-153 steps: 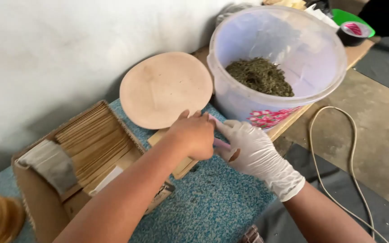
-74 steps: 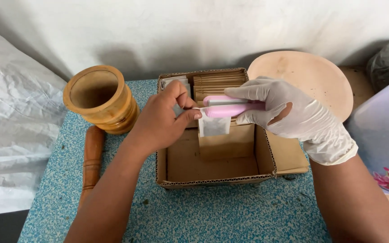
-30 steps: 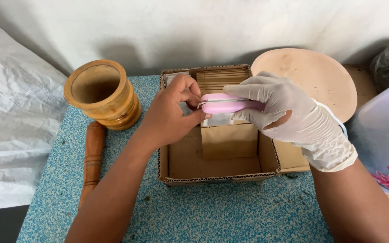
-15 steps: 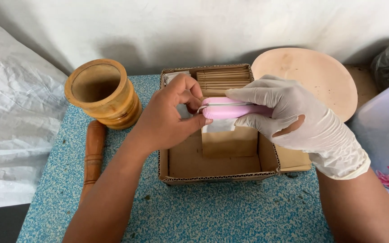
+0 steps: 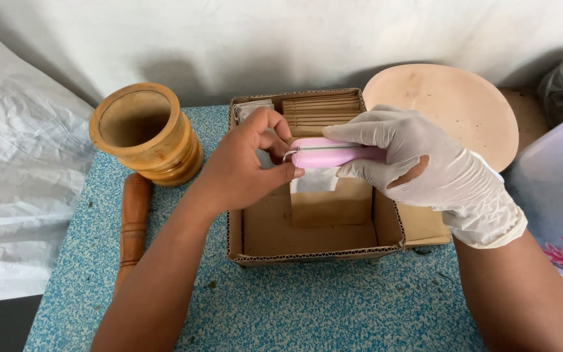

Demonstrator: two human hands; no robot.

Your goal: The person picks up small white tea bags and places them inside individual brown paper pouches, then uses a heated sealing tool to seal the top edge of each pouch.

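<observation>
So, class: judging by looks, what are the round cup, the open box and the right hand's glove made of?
Cup: turned wood, glossy, grain visible. Box: corrugated cardboard, fluted edges show. Glove: thin white rubber, likely latex or similar, wrinkled on the right hand.

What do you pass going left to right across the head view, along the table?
Crumpled white plastic sheet → wooden pestle → round wooden mortar → bare left hand → pink handheld device → white-gloved right hand → translucent plastic bucket.
</observation>
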